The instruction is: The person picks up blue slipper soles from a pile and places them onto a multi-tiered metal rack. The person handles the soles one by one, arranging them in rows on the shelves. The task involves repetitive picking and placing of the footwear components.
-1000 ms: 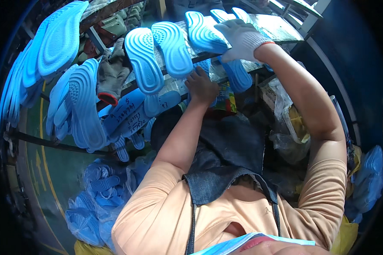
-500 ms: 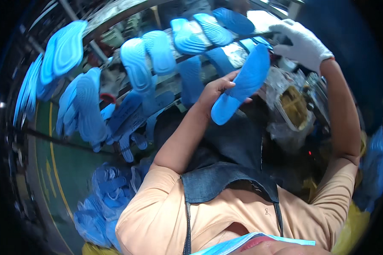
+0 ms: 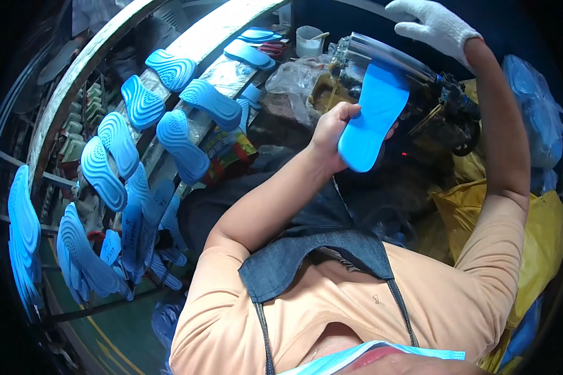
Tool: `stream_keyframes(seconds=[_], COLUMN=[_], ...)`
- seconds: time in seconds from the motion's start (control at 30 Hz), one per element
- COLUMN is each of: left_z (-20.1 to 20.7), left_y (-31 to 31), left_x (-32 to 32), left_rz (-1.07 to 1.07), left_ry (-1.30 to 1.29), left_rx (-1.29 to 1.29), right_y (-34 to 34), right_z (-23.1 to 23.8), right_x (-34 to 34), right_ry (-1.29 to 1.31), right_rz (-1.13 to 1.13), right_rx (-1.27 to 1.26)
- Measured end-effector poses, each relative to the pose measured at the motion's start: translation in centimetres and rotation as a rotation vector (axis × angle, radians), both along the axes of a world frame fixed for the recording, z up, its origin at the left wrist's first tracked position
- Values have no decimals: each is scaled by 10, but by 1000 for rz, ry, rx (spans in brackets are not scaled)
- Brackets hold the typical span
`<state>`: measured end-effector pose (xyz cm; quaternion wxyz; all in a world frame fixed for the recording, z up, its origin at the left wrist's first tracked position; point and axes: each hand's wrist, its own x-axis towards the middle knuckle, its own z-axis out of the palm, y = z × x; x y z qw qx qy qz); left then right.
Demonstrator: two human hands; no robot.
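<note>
Insole gripped in the bare left hand, raised against a metal machine.

Left hand (image 3: pixel 331 134) clamps fingers and thumb on the blue insole (image 3: pixel 372 115), now nearer the metal machine (image 3: pixel 413 81) than half a second ago; its long axis runs steeply, toe end up on the machine's shiny cylinder, heel down-left. Gloved right hand (image 3: pixel 435 25), fingers spread, rests above the machine, holding nothing. Left of the machine, a rack of blue soles (image 3: pixel 141 103) crowds that side; a yellow bag (image 3: pixel 538 237) lies right.

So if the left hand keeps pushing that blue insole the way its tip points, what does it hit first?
Probably the shiny metal part of the machine: the blue insole in the left hand already overlaps its edge. Whether they touch is unclear; depth is hard to judge here.
</note>
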<state>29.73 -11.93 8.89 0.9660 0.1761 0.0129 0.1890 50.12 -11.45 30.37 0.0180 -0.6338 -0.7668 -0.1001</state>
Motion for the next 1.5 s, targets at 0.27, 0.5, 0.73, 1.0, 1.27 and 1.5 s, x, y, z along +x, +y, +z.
stream_keyframes(seconds=[0.27,0.5,0.73,1.0,1.27,1.5], left_z=[-80,-100,-121,-117,-90,-97], left_y=[59,144,196,200,195,200], left_x=[-33,-134,-153,-150,-160,-171], left_rz=[658,1109,1138,1091,769,703], left_ry=[676,1788,1962,1936,2002,2079], left_rx=[909,1486,1355,1316,1317,1422], right_y=[34,72,106,237,379,444], right_z=[-53,-56,-49,7,-75,-124], right_x=[82,68,53,3,-75,-115], right_ry=[391,587,54,329,1010,247], right_rz=[9,-326,-252,-146,-274,-443], right_rx=[-319,-694,-391,-227,-240,-191])
